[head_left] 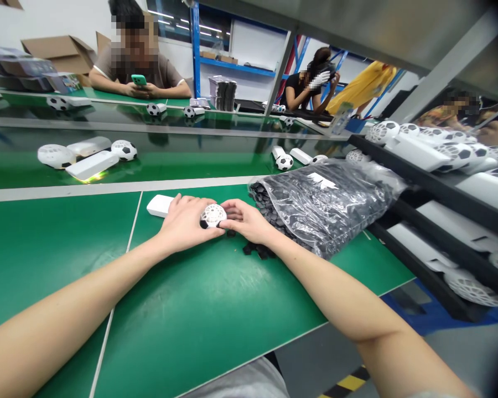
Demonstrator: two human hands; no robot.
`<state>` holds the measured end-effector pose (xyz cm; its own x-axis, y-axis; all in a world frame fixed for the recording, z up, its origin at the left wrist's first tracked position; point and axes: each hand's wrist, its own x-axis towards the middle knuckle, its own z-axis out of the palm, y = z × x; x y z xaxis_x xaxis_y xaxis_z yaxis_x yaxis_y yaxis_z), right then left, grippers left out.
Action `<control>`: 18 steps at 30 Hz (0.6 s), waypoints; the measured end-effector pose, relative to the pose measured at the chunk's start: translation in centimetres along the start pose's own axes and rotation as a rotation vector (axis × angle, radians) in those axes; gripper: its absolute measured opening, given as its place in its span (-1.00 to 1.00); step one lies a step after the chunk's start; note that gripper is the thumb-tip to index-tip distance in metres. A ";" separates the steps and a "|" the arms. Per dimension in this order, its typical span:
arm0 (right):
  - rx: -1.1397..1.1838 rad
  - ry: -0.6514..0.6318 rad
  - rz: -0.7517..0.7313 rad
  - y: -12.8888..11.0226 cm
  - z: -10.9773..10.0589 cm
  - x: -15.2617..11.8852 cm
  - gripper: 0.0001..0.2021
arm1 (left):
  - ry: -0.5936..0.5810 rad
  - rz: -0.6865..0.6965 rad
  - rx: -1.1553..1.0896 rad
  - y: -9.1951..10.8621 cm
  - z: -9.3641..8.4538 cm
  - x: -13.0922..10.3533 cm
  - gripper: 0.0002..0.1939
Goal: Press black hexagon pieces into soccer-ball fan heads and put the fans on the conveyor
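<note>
On the green table lies a white device [213, 215] with a long handle and a round, openwork head like a football. My left hand [186, 221] is wrapped over it, the handle end sticking out to the left and the head showing by the thumb. From the right, my right hand [244, 220] has its thumb and fingers at the edge of the head; whether a small piece is between them is hidden. A few loose black pieces [257, 250] lie below the right wrist, beside a clear plastic bag [323, 199] full of black pieces.
Black trays [431, 188] stacked with white devices stand at the right. Behind a pale strip [108, 188], a green conveyor [191, 160] carries more devices [93, 166]. Across it, a person [141, 72] holds a phone; other people are farther back right.
</note>
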<state>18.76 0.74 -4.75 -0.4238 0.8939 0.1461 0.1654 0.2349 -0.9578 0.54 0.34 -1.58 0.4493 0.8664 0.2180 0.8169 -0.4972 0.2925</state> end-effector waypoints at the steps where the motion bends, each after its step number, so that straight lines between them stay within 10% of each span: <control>1: -0.005 0.005 0.003 0.0 0.0 0.0 -0.64 | 0.001 -0.001 0.001 0.0 0.0 0.0 -0.42; 18: -0.341 0.017 0.071 -2.1 -1.1 -0.3 -0.77 | -0.070 0.143 -0.117 -1.2 -0.6 0.4 -0.40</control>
<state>19.53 0.37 -2.54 -0.3862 0.9182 0.0887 0.4830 0.2832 -0.8286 -0.43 1.28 -1.31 0.5853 0.7855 0.2008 0.6970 -0.6140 0.3703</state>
